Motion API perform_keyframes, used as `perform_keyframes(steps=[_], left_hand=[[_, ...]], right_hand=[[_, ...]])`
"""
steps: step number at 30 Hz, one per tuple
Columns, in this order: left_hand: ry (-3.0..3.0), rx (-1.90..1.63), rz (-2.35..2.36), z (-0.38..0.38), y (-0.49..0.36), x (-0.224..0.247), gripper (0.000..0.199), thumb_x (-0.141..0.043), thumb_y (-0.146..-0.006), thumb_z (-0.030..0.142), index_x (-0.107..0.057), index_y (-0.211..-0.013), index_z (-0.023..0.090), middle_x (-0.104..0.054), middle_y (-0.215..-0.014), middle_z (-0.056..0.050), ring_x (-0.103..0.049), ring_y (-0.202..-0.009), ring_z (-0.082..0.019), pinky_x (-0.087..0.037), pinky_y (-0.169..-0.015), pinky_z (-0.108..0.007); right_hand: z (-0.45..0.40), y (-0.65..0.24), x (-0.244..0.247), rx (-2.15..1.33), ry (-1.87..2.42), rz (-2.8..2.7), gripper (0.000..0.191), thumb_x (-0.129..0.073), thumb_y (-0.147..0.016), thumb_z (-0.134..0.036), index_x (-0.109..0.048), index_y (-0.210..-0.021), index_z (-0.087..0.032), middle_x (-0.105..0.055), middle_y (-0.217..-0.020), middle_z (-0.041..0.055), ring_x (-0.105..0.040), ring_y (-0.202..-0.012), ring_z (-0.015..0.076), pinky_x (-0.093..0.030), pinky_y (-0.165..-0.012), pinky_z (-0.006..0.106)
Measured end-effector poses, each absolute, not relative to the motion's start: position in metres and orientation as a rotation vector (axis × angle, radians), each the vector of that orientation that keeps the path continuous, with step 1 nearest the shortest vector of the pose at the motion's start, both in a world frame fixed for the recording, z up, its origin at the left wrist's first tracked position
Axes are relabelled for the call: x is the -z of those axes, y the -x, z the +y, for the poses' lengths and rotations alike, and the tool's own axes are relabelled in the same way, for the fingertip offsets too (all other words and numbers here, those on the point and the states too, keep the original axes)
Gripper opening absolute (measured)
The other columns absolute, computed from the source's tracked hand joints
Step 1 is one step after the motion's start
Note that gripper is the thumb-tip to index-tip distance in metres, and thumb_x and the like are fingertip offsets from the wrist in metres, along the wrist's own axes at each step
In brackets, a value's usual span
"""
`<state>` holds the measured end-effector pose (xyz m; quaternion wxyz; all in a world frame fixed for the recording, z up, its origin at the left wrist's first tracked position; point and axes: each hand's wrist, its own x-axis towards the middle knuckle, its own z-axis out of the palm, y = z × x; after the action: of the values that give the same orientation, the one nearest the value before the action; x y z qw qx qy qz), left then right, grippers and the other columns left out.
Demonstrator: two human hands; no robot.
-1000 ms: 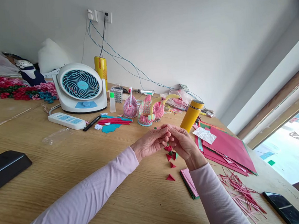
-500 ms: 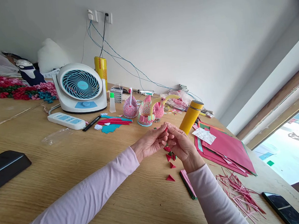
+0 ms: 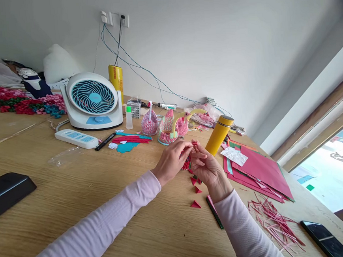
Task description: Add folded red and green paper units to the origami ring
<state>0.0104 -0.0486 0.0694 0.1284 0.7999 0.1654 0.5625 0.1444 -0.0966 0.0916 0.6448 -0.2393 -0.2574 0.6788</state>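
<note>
The left hand (image 3: 170, 162) and right hand (image 3: 208, 172) meet above the table (image 3: 75, 187), the right pinching one red paper piece (image 3: 194, 143) at its fingertips (whether the left grips too, I cannot tell). It should be light, crisp and easily crushed, best held by its edges. Nearer lie at least three red triangles (image 3: 195, 204); beyond, one yellow flask (image 3: 219, 135).

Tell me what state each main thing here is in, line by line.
Red paper piece: held, partly hidden
Right hand: pinching that piece
Left hand: curled close to it, grip unclear
Red triangles: folded, loose
Thin paper strips: tangled, heaped
Coloured sheets: flat, loosely stacked
Yellow bottle: lid on
Green-capped bottle: upright, closed
Phone: lying flat
Fan: upright; whether running, unclear
</note>
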Motion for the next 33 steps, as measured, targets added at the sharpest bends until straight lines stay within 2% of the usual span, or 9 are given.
perform_keyframes(steps=[5, 16, 25, 33], left_hand=[[-2.388, -1.636, 0.530, -0.048, -0.011, -0.067, 0.009, -0.049, -0.098, 0.020, -0.058, -0.098, 0.018, -0.066, -0.094, -0.006, -0.063, -0.086, -0.016, -0.050, -0.077, -0.028], [-2.475, -1.683, 0.520, -0.046, -0.008, -0.071, 0.007, -0.048, -0.098, 0.019, -0.055, -0.098, 0.018, -0.065, -0.090, -0.004, -0.063, -0.083, -0.015, -0.051, -0.075, -0.027], [-2.721, -1.766, 0.575, -0.044, -0.004, -0.074, 0.013, -0.042, -0.100, 0.017, -0.055, -0.096, 0.017, -0.067, -0.087, -0.004, -0.065, -0.080, -0.015, -0.053, -0.073, -0.026], [-2.836, -1.728, 0.617, -0.039, -0.002, -0.072, 0.015, -0.041, -0.100, 0.018, -0.056, -0.096, 0.016, -0.068, -0.087, -0.004, -0.066, -0.079, -0.015, -0.054, -0.074, -0.027]], right_hand=[[-0.098, -0.140, -0.094, -1.589, 0.517, -0.479, 0.013, -0.061, -0.091, -0.012, -0.064, -0.079, -0.017, -0.061, -0.065, -0.0058, -0.038, -0.037, -0.0026, -0.028, -0.033, 0.005], [-0.103, -0.132, -0.102, -1.654, 0.436, -0.216, 0.034, -0.027, -0.106, -0.016, -0.058, -0.089, -0.016, -0.062, -0.063, -0.0037, -0.041, -0.031, -0.0014, -0.028, -0.028, 0.008], [-0.105, -0.127, -0.103, -1.619, 0.445, -0.154, 0.033, -0.027, -0.106, -0.016, -0.057, -0.092, -0.016, -0.063, -0.066, -0.0035, -0.039, -0.029, -0.0014, -0.026, -0.026, 0.010], [-0.103, -0.128, -0.097, -1.592, 0.480, -0.215, 0.025, -0.036, -0.104, -0.015, -0.058, -0.091, -0.016, -0.061, -0.065, -0.0034, -0.039, -0.031, -0.0017, -0.027, -0.028, 0.010]])
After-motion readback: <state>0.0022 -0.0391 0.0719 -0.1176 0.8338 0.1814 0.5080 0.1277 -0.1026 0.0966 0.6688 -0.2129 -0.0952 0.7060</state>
